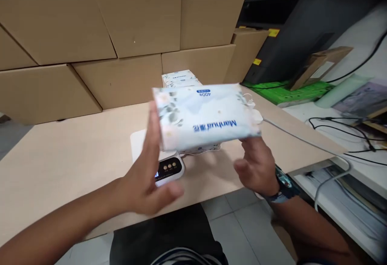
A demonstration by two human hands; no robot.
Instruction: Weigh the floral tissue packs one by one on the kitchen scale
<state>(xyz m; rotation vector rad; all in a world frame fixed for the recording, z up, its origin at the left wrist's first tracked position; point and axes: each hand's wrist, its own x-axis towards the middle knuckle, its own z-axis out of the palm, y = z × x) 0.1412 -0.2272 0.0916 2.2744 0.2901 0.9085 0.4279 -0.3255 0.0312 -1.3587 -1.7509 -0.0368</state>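
Stacked cardboard boxes [136, 15] stand along the far side of a pale wooden surface [75, 144], with a dark machine [290, 27] beyond its right side. Above the surface, the white, flower-printed tissue pack [208, 116] is held up between the two hands, slightly tilted, its blue "Manhua" and "400" lettering upside down in this view. The left hand [151, 172] has its fingers along the pack's left end; the right hand [256, 168] touches the lower right corner with its fingers. The grip is a wide two-handed one holding the pack by its ends (both thumbs stick out, clear of its front face). Behind the pack, against the boxes, more packs with the same print [178, 77] sit on the surface, and another printed item [205, 149] shows just below the held pack, mostly hidden. A white device [137, 142] lies partly behind the left hand, its black panel [169, 168] carrying three round gold buttons and a lit display. A dark-banded watch [284, 182] is on the right wrist.
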